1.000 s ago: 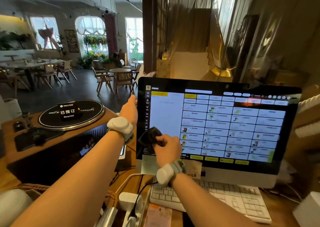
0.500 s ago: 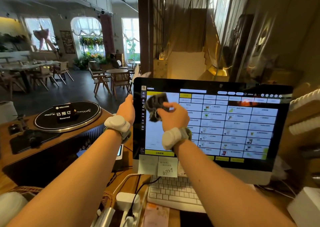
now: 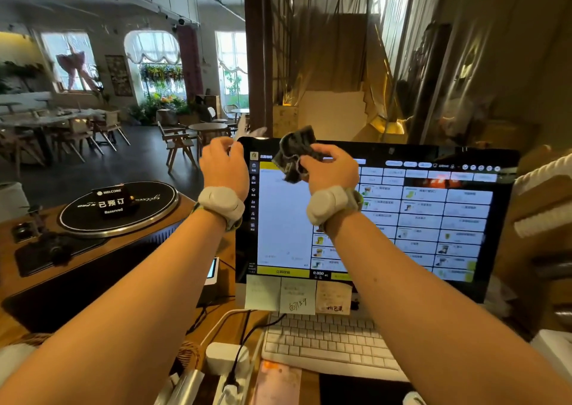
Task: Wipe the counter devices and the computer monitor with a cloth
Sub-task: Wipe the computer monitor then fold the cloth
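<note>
The computer monitor (image 3: 433, 219) stands lit in front of me, showing a grid of menu items. My right hand (image 3: 331, 169) is closed on a dark crumpled cloth (image 3: 294, 157) and presses it against the screen's top left corner, at the upper bezel. My left hand (image 3: 224, 164) grips the monitor's left edge near the top corner, its fingers behind the frame. Both wrists wear white bands.
A white keyboard (image 3: 325, 339) lies below the monitor, with sticky notes (image 3: 297, 296) on its lower bezel. At left, a black round tray with a "Reserved" sign (image 3: 113, 201) sits on a wooden cabinet (image 3: 173, 228). A white power strip (image 3: 226, 361) and cables lie near the front.
My right hand has carried the cloth up the left side of the screen, from the lower left to the top corner. My left hand slid up the monitor's edge.
</note>
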